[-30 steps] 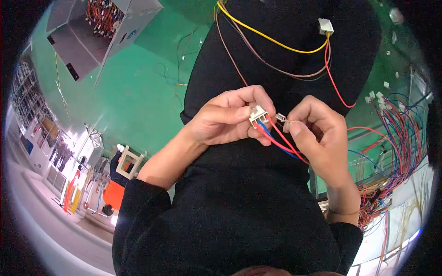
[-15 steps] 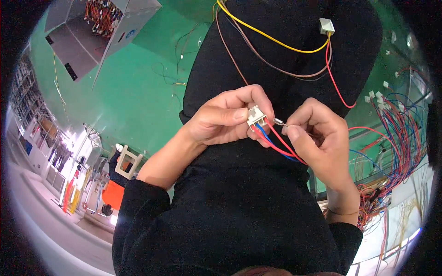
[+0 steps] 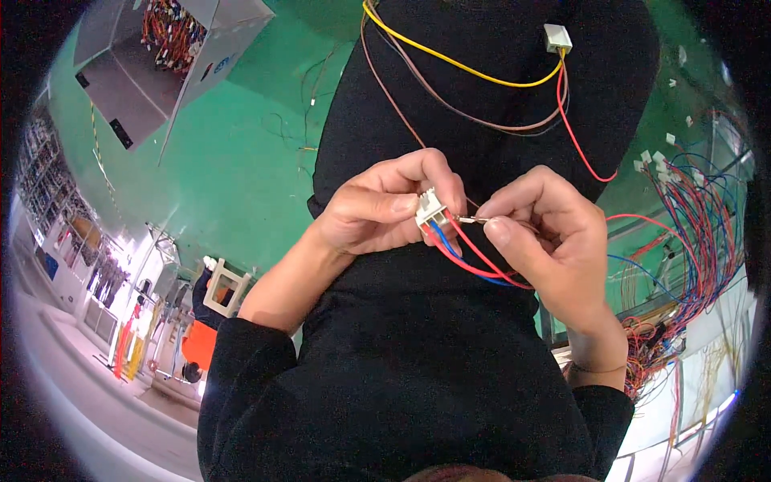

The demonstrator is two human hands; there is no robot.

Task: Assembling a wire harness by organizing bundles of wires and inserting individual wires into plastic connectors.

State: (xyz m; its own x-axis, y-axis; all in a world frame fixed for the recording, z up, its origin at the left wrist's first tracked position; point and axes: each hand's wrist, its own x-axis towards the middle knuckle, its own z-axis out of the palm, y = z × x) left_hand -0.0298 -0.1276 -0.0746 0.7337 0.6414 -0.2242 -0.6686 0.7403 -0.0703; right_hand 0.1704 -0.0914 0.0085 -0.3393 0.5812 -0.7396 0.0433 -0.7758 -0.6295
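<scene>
Between thumb and fingers, my left hand grips a white plastic connector housing. Red and blue wires run out of the housing and pass beneath my right hand. That hand pinches a thin wire just behind its metal crimp terminal. The terminal's tip is at the housing's wire side; whether it has entered a slot I cannot tell. A second white connector, with yellow, brown and red wires, lies farther off on the black cloth over my lap.
At the far left, a grey box holds a heap of wired connectors. Bundles of red and blue wires with white connectors hang at the right. Loose wires lie on the green floor. A person in orange is at the left.
My right hand has brought the terminal left, up against the housing. My left hand and the housing have shifted slightly left in the picture.
</scene>
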